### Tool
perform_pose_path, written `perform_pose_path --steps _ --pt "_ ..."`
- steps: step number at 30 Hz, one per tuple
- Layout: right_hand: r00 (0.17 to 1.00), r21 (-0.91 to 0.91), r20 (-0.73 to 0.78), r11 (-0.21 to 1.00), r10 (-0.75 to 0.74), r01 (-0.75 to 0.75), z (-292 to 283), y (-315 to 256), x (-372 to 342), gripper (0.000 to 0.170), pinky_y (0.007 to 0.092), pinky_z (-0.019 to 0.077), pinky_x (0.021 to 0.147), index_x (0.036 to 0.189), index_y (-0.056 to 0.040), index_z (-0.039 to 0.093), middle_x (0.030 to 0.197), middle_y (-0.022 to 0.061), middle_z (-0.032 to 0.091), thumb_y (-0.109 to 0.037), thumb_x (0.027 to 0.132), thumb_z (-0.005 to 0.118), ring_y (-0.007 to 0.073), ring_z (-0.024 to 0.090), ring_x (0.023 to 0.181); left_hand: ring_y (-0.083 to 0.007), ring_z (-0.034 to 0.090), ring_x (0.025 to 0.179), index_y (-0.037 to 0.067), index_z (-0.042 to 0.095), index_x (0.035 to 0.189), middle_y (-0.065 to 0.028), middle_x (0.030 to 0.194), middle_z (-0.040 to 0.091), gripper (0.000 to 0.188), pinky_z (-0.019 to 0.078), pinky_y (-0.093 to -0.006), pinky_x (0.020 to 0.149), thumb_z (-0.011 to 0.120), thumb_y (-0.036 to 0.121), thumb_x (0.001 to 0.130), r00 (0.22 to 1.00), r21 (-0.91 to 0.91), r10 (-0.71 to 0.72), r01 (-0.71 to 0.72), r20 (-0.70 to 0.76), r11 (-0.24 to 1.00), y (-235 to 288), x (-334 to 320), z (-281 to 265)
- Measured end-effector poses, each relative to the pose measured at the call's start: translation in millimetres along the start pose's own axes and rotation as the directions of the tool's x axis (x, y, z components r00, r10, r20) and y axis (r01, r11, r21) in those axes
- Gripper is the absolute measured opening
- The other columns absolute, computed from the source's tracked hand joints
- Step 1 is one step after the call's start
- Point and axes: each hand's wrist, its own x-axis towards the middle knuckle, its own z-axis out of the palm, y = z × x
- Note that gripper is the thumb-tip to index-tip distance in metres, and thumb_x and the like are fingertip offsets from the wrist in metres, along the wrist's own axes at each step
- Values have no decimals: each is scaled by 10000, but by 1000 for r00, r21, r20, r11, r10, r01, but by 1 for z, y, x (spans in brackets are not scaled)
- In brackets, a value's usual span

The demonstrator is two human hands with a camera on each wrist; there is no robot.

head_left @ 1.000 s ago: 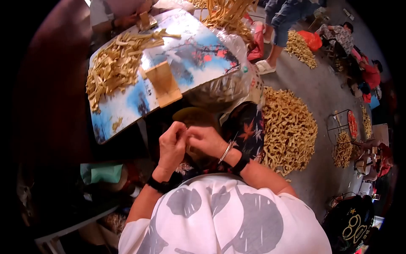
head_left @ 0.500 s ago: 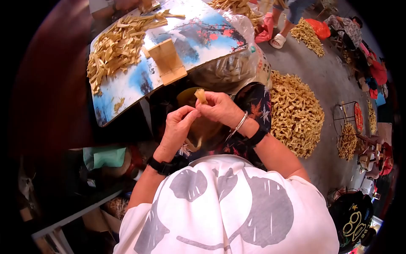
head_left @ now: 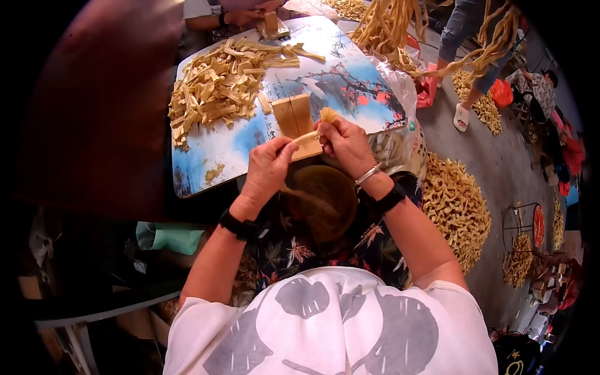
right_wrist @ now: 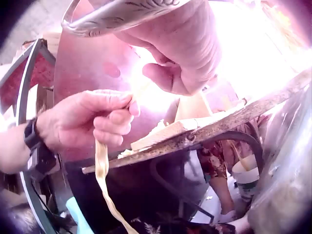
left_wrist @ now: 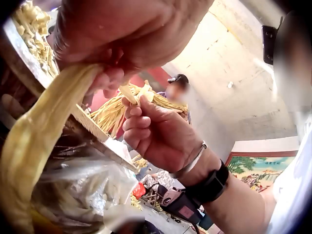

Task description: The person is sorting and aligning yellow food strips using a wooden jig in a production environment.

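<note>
Between my two hands stretches a pale yellow, flat, pliable strip [head_left: 305, 138]. My left hand [head_left: 267, 167] pinches it between thumb and fingers, and a long tail of the strip [left_wrist: 36, 139] hangs below that hand. My right hand [head_left: 347, 147] grips the other end, where a folded, bunched tip stands up above the thumb. Both hands are raised near the table edge, in front of a wooden block [head_left: 285, 117] with an upright board and a flat base. Beneath them, a round olive-brown vessel [head_left: 337, 187] sits at my lap.
Cut yellow strips [head_left: 219, 84] are heaped on the painted table [head_left: 240, 147]. A clear plastic bag [head_left: 400, 87] hangs by its right side. Knotted pieces [head_left: 455, 212] lie piled on the floor at right. Someone works across the table; another person stands behind hanging strips [head_left: 387, 25].
My hands have risen from over my lap towards the table edge and moved apart, drawing the strip out between them. The bunched tip has come into view above my right hand.
</note>
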Motion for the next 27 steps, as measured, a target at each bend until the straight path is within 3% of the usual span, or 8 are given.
perform_pose_path --steps 8,14,16,18,20,22,23,27 --pt "911 -333 -213 903 -353 272 24 10 49 148 390 515 653 964 -41 643 815 150 672 -175 947 583 326 659 729 -49 479 623 4 676 920 37 651 542 153 401 -231 562 608 139 943 988 -56 34 -43 -150 998 -33 61 2" --pt "884 -678 -85 677 -459 286 25 36 55 162 494 495 684 971 -47 610 871 179 654 -193 903 597 390 639 817 -46 476 598 1 676 903 32 678 571 165 393 -221 542 597 141 945 976 -71 -142 132 -163 989 -41 61 11" --pt "917 -595 -80 757 -391 271 19 35 56 164 460 510 676 982 -59 638 853 179 662 -199 929 571 380 643 771 -41 467 576 5 674 900 32 673 562 174 385 -216 527 587 147 952 971 -121 -187 170 -148 978 -47 61 9" --pt "972 -412 -65 893 -228 182 8 27 54 181 443 517 666 985 -54 648 836 177 664 -204 944 554 371 646 741 -44 462 569 18 651 941 29 700 547 165 387 -217 530 554 146 975 958 -450 -286 244 -27 859 -38 50 2" --pt "998 -169 -13 984 -58 55 -7 25 42 225 342 514 596 967 -34 658 751 105 678 -217 975 529 211 659 652 -50 465 573 24 635 972 25 721 545 154 390 -222 536 536 141 986 958 -704 -274 253 85 664 -26 34 -2" --pt "993 82 74 991 96 -102 -16 27 23 240 290 503 569 958 -27 654 720 62 675 -225 985 521 117 646 647 -118 599 706 13 605 1030 -51 857 647 125 490 -263 640 543 110 981 967 -704 -225 241 118 668 -31 21 -1" --pt "991 96 81 989 103 -111 -19 22 8 219 229 484 556 964 -31 653 706 25 666 -224 980 552 50 612 639 -119 605 730 14 607 1028 -50 857 648 122 494 -259 669 550 110 979 971 -714 -224 219 89 665 -18 10 4" --pt "993 -153 81 986 83 -70 -25 30 -45 191 210 467 548 1021 -33 628 748 -4 634 -211 952 633 43 566 609 -92 611 869 15 659 1020 -22 931 676 107 484 -247 820 615 79 946 981 -612 -187 178 49 770 -7 -23 10"
